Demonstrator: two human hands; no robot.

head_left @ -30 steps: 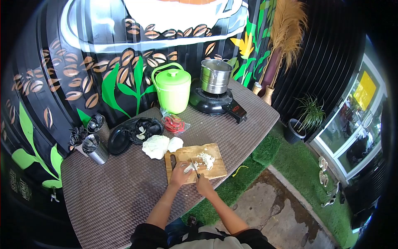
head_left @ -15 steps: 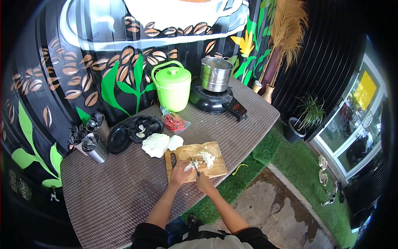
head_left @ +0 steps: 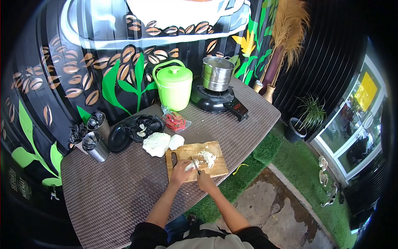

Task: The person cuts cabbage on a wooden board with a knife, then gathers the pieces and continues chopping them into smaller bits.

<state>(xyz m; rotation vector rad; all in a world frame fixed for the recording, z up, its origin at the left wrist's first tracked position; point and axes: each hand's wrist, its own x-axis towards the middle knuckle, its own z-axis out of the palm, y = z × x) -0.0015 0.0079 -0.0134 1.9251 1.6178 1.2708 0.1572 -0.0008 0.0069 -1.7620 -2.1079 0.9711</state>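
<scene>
On the wooden cutting board (head_left: 219, 167), my left hand (head_left: 180, 172) is closed over a pale piece of cabbage (head_left: 189, 167), pressing it down. My right hand (head_left: 205, 181) grips the handle of a knife (head_left: 196, 166), whose blade stands against the edge of that piece. Finely chopped white bits (head_left: 207, 158) lie in a loose pile to the right of the blade. Just beyond the board's far left corner rest a large whitish cabbage chunk (head_left: 155, 145) and a smaller one (head_left: 176, 142). My fingers partly hide the held piece.
A black plastic bag (head_left: 152, 124) with scraps lies by dark plates (head_left: 119, 140). Metal cutlery cups (head_left: 98, 150) stand at left. Behind are a bag of red chillies (head_left: 175, 121), a green lidded bucket (head_left: 175, 89) and a steel pot (head_left: 217, 74) on an electric cooker (head_left: 211, 100).
The view has shifted very slightly. Both hands stay at the same spot on the board, with the knife still at the cabbage piece.
</scene>
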